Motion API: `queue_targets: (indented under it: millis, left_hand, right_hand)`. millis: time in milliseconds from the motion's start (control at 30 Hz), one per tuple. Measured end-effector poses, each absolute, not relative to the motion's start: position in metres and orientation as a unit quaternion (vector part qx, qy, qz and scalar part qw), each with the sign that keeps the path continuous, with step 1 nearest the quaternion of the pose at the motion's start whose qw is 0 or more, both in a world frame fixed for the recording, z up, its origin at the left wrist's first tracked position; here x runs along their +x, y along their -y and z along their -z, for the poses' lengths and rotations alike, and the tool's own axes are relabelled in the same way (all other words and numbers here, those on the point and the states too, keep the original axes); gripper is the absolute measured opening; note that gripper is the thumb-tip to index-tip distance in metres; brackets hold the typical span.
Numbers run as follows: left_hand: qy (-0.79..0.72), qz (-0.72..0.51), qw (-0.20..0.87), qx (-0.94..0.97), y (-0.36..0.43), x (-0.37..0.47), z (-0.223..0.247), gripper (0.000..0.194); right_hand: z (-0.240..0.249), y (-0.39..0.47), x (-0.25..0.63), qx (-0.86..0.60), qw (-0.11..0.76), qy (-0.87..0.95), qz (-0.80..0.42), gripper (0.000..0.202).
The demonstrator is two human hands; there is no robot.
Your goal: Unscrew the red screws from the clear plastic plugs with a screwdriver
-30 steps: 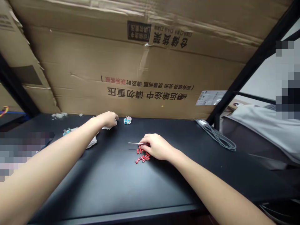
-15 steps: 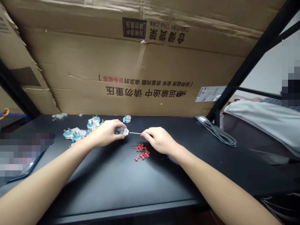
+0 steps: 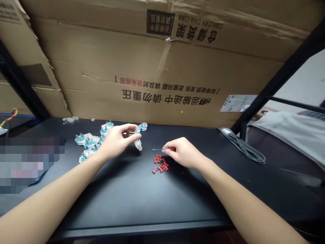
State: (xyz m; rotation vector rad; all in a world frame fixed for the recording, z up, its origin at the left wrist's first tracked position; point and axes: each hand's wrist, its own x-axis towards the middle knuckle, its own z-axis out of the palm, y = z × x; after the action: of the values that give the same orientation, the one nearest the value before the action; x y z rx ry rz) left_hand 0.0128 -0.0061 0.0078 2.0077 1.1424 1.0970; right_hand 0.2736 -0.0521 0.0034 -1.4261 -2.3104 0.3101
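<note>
My left hand point(image 3: 119, 139) is closed on a clear plastic power plug point(image 3: 138, 142), pinched between thumb and fingers and tipped on its side above the table. Across a gap, my right hand point(image 3: 181, 151) grips a screwdriver point(image 3: 157, 149); its thin metal shaft points left toward the plug, and most of the handle is hidden in the fingers. Below the shaft lies a loose pile of small red parts with metal ends point(image 3: 160, 164). Several more clear plugs with blue inside point(image 3: 90, 141) sit beside my left hand, and one plug point(image 3: 143, 126) stands behind it.
A large cardboard sheet point(image 3: 142, 67) closes off the back of the black table point(image 3: 142, 200). At the back left are small clear pieces point(image 3: 70, 120). A coiled grey cable point(image 3: 241, 146) lies at the right, near a black metal post point(image 3: 243, 130).
The screwdriver tip has come away from the plug and my right hand has drawn back. My left hand has turned the plug. The view has shifted slightly.
</note>
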Motion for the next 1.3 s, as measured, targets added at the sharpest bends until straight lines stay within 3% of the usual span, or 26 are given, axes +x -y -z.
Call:
queue_targets:
  millis: [700,1300]
  left_hand:
    - [-0.439,-0.381,0.190,0.791,0.011,0.025,0.010,0.037]
    - [-0.439,-0.398,0.210,0.777,0.013,0.027,0.013,0.037]
  right_hand:
    - [0.016,0.049,0.255,-0.460,0.167,0.861,-0.142,0.027]
    - [0.014,0.054,0.257,-0.452,0.155,0.864,-0.161,0.010]
